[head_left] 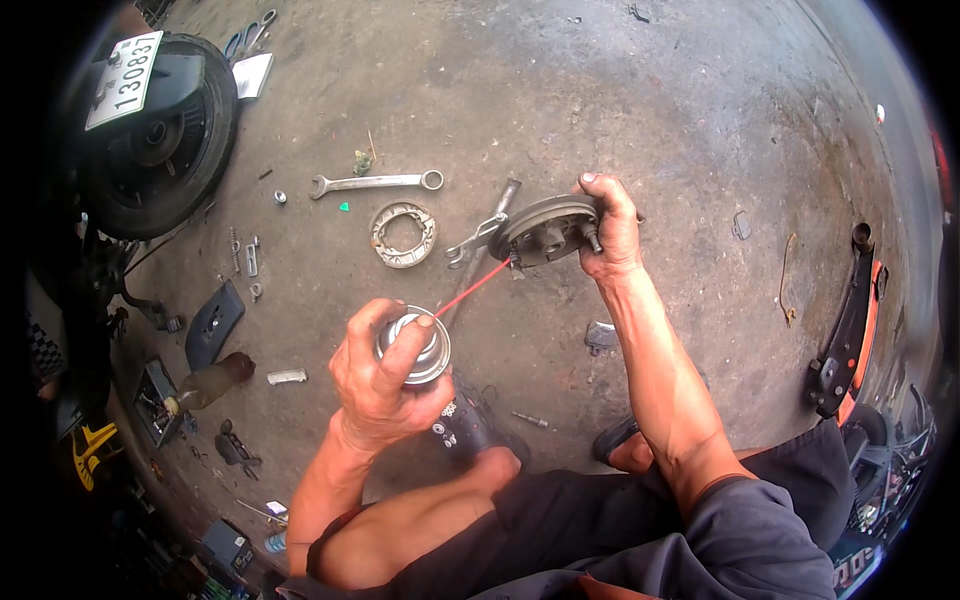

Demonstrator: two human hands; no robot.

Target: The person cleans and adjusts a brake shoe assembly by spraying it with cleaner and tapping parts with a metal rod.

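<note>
Lying forward and to the right of the left hand (pixel 388 372), the brake plate (pixel 552 236) tilts with its studded inner face toward the person, its long axis as seen running from lower left up to the right. The right hand (pixel 612 232) is the nearer one, touching it; the left stands apart, bridged by a red straw (pixel 468 289) that slants up from the spray can (pixel 432 362) to the plate's lower left rim. Whether the straw's tip touches the metal, I cannot tell.

The left grip is curled around the can, the index fingertip (pixel 426 321) on its top; whether it presses down is unclear. The right grip is clamped on the plate's right end, thumb over the upper edge, the other fingers mostly hidden.

Beyond the plate's left side, the brake shoes (pixel 403 235) lie as a ring on the floor (pixel 700 130), with a wrench (pixel 376 183) just ahead of them. A brake pad (pixel 601 337) lies beside the right forearm. Toward the floor's left edge are a spring (pixel 235 250), a bottle (pixel 215 381) and a wheel (pixel 215 130).
</note>
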